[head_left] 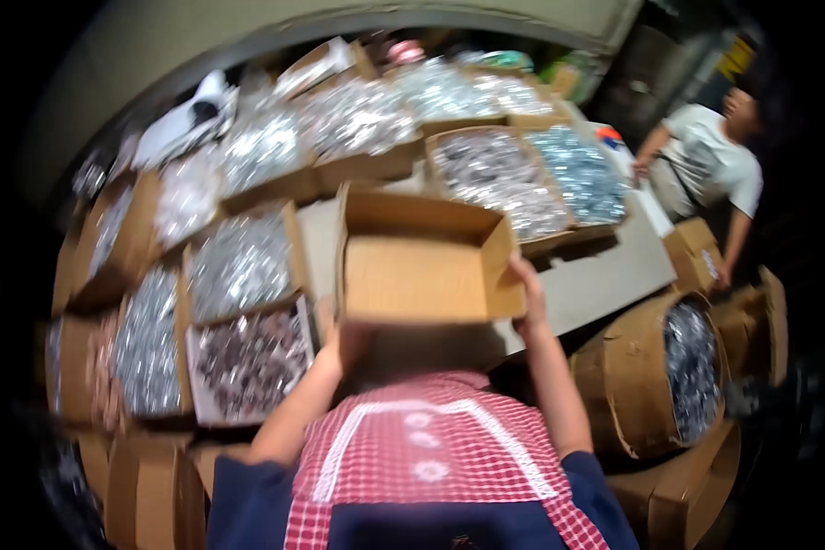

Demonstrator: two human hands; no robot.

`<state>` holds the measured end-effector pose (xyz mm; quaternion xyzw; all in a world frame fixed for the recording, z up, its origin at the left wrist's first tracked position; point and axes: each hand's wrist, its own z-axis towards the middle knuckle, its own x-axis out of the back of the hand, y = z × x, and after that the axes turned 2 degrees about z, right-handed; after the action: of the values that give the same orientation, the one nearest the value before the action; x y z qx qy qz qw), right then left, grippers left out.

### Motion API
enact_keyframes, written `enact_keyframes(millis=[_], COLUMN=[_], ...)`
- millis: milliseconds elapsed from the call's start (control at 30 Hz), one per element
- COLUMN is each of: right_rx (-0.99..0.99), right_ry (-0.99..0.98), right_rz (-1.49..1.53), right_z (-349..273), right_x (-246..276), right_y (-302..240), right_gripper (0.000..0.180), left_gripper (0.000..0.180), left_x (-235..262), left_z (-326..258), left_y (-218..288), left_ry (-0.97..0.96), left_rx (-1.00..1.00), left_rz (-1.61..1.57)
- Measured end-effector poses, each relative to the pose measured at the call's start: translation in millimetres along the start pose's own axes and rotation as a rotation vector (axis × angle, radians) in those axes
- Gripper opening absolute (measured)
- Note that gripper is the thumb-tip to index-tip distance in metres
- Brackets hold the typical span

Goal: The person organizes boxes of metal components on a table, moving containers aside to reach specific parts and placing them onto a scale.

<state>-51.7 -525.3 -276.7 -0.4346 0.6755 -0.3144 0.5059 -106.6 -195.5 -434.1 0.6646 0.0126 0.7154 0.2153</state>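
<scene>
Head view, looking down over a grey worktop (614,275) crowded with open cartons. The landmark is the empty cardboard box (422,261), open side up, flaps raised, held above the near edge of the worktop directly ahead of the person. The left hand (332,335) grips its lower left corner and the right hand (528,298) its right wall, with the fingers (522,271) of the right hand curled over the side flap; the left fingers lie mostly behind the box bottom, so how far they close cannot be told. Left of the box stand cartons of shiny metal parts (240,264); below these sits a white-rimmed carton of darker parts (252,359). Behind and to the right of the box, further cartons of silvery parts (500,179) run toward a curved pale wall (247,32). Right of and below the box, a round cardboard drum (637,380) lies tilted, full of metal pieces. Farther right, a second person in a white shirt (710,156) leans over a small carton (692,252). A red-checked apron (426,449) fills the lower edge. Motion blur and fisheye bending smear the parts, so their kind cannot be made out; the frame's corners are black, and the outer cartons are cut off.
</scene>
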Motion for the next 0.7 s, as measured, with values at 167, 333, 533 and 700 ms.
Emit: enact_keyframes(millis=[167,333,533,700], right_rx=[-0.093,-0.118,0.012,0.054], right_ry=[-0.271,-0.214,-0.262,-0.223], right_rz=[0.011,-0.289,-0.433,-0.219], right_z=[66,136,135,109], right_x=[-84,-99,-80,-53], right_y=[-13,28,46,66], right_gripper=[0.053,0.054,0.064,0.056], left_gripper=[0.09,0.055,0.056,0.058], left_x=[25,37,58,51], left_z=[1,-4,15,3], left_y=[30,35,48,54], left_ry=[-0.105,0.05,-0.165,-0.098], left_rx=[0.337,0.261,0.413,0.256], left_rz=[0.362,0.451,0.116,0.179])
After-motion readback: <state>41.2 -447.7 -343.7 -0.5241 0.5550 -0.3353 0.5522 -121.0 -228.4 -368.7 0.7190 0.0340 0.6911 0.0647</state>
